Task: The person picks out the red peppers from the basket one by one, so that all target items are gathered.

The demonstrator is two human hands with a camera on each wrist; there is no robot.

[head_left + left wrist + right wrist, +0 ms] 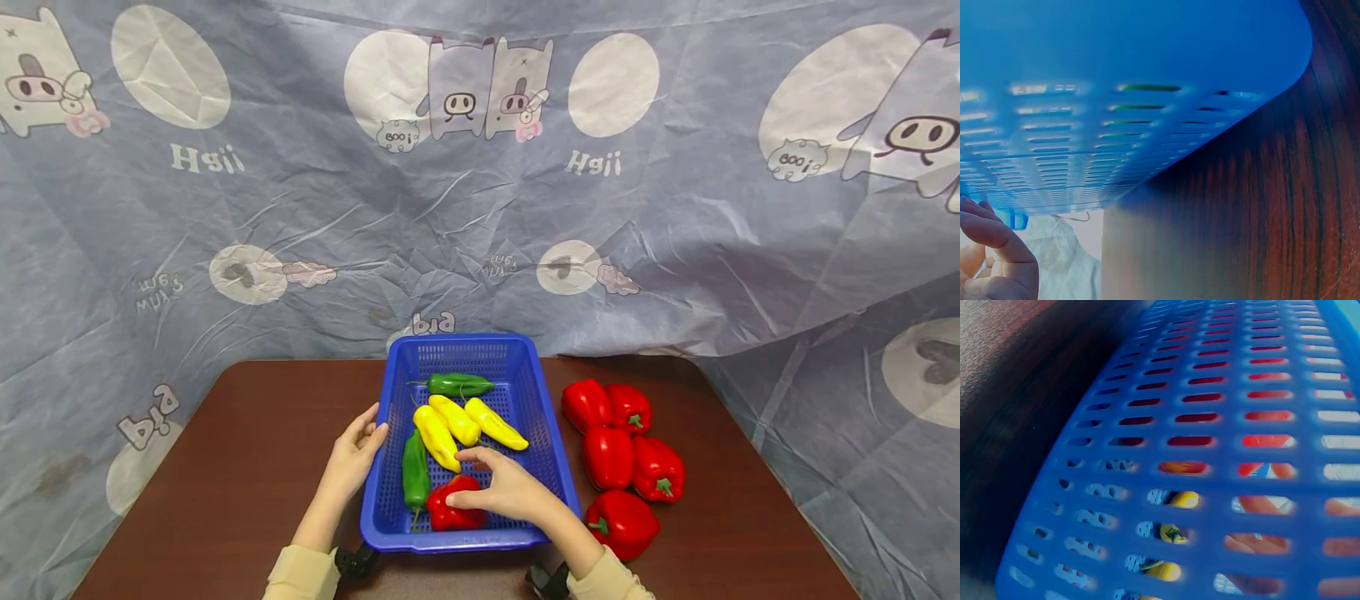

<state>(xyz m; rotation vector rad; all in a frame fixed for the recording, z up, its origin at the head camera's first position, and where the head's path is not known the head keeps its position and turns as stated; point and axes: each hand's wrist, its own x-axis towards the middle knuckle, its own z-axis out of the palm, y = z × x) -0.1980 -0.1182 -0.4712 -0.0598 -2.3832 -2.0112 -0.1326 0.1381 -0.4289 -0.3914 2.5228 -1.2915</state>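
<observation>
A blue plastic basket [551, 433] with slotted walls stands mid-table. Inside it lie several yellow peppers [437, 435], green peppers [461, 384] and one red bell pepper [442, 518] near the front wall. My right hand [510, 487] reaches into the basket over the red bell pepper, thumb across its top and index finger spread apart from it. In the right wrist view, the basket's slotted side [1147, 425] covers most of this hand. Outside the left rim, my left hand [352, 454] is loosely bent, fingertips right at the basket's edge; its fingers [997, 240] show beside the wall.
Several more red bell peppers [609, 457] are grouped on the brown table [285, 433] to the right of the basket, the nearest one close to my right forearm. A grey-blue cloth [465, 208] with cartoon prints hangs behind the table.
</observation>
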